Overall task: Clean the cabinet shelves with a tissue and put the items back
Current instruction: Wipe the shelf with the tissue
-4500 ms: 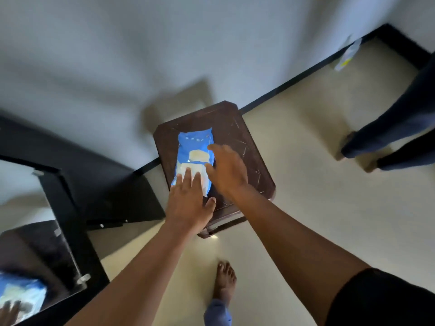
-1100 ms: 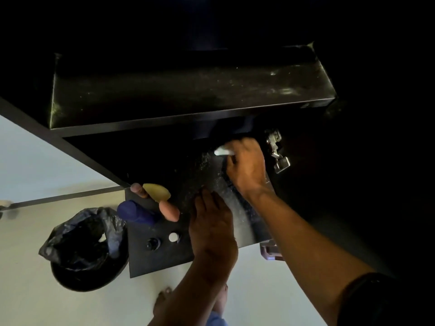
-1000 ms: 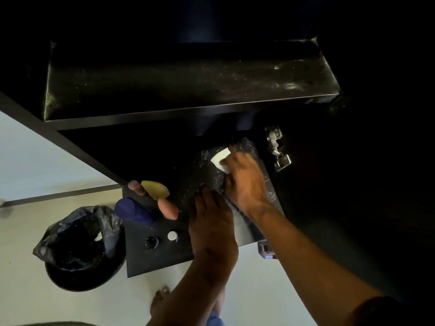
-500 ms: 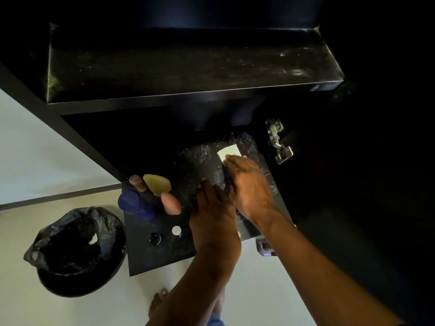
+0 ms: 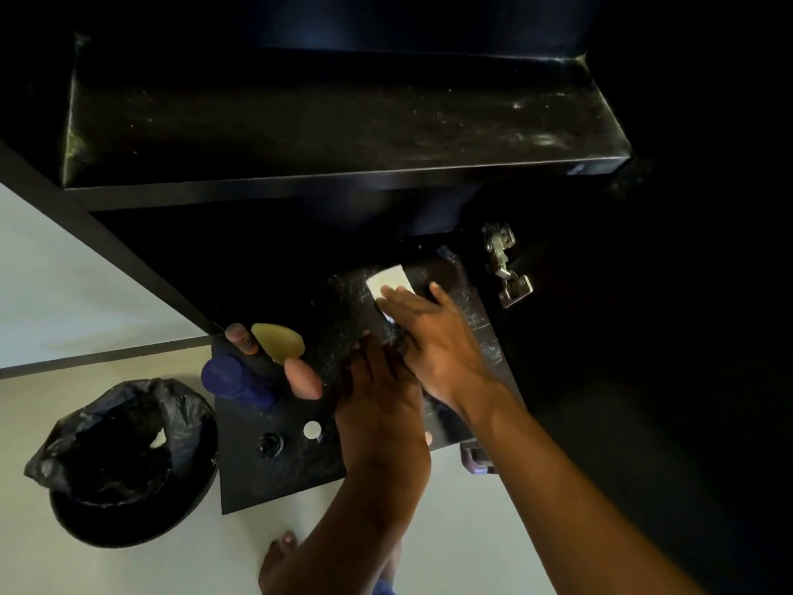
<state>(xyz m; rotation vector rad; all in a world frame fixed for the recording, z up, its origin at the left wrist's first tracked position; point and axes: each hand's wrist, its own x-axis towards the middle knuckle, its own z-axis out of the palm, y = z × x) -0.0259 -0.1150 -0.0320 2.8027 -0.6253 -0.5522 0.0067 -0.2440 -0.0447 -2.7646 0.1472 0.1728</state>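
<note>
Two hands on the lower shelf (image 5: 480,324): right hand (image 5: 433,332) flat, pressing the tissue (image 5: 388,279); left hand (image 5: 379,405) spread beside it. Sweeping left could topple the bottles (image 5: 240,380).

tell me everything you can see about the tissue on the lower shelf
The tissue is a small white folded sheet, looking like soft paper, lying flat on the dusty black lower shelf. The right hand presses it with straight fingers, covering its near part; only the far corner shows.
</note>
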